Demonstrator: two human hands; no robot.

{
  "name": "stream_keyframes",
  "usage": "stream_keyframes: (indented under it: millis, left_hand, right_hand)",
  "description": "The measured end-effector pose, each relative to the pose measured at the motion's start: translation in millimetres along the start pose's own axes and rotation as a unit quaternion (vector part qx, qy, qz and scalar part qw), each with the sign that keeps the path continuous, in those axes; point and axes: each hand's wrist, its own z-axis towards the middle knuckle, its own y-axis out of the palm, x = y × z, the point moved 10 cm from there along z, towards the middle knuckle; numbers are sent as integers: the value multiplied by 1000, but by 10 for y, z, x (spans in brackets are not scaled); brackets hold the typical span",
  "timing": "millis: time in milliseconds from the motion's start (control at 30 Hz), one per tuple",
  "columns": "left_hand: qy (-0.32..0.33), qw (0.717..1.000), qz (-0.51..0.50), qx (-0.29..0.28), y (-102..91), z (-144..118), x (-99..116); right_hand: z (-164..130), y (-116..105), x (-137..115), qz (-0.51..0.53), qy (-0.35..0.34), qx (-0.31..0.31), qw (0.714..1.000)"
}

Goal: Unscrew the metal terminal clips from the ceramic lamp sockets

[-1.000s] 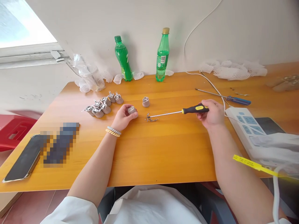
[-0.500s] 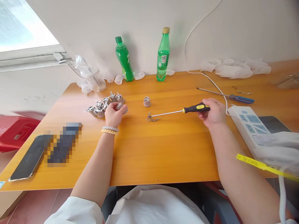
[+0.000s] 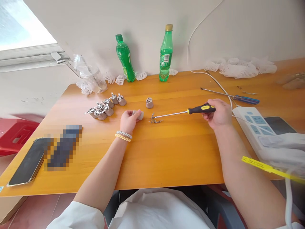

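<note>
Two hands busy: left hand (image 3: 128, 119) back from pile, gripping socket (image 3: 138, 114); right hand (image 3: 218, 113) still clasps screwdriver (image 3: 188, 112).

Bare table (image 3: 166, 152) nearside; socket cluster (image 3: 105, 106) seemingly crowds the left.

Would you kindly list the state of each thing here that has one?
Left hand: closed on grey socket.
Right hand: gripping black-yellow screwdriver, tip at metal clips.
Lone socket: upright.
Green bottles: upright, capped.
Blue screwdriver: lying flat.
Phone: screen dark.

bright daylight, left window (image 3: 21, 28) | soft shadows | edges warped
</note>
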Motion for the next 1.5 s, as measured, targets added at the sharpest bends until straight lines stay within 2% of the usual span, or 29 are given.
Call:
stream_keyframes:
  millis: [100,200,267,333,400,467,567,800,900,1000,1100,1167,1233,1300,1500]
  left_hand:
    - [-59,994,-81,-32,237,-136,-46]
    - [-65,985,-136,-81,350,-164,8]
    - [-37,987,-139,-65,219,-96,78]
    - [14,995,-98,-16,-42,2,168]
    - [54,998,0,34,-299,79,240]
    - [71,987,125,67,-470,121,282]
    - [79,959,259,80,-529,120,319]
    - [167,915,363,60,-291,35,443]
    - [191,886,416,76,-240,-26,496]
    - [288,843,449,77,-57,-236,678]
    - [383,795,471,-17,346,-498,721]
    - [397,775,485,-81,576,-594,638]
    - [388,772,491,-111,702,-606,552]
    - [374,781,487,-116,744,-570,498]
    - [370,790,480,-91,702,-487,483]
  right_hand:
    - [1,-16,-6,0,1,8,1000]
    - [-2,-27,-6,0,5,15,1000]
    - [-2,-31,-12,-1,2,17,1000]
    - [1,-34,-14,-1,-2,15,1000]
    - [8,-31,-5,0,-2,9,1000]
    - [15,-29,6,0,0,4,1000]
    - [18,-32,13,-5,0,2,1000]
    - [6,-15,4,8,-3,-1,1000]
    - [-4,-8,-11,11,-5,2,1000]
    - [-15,6,-19,6,-4,-1,1000]
    - [-24,14,-30,2,-8,-1,1000]
    - [-28,22,-30,4,-9,-2,1000]
    - [-33,31,-26,8,-8,-3,1000]
    - [-37,39,-25,14,-8,-4,1000]
    - [-12,6,-7,22,-4,-1,1000]
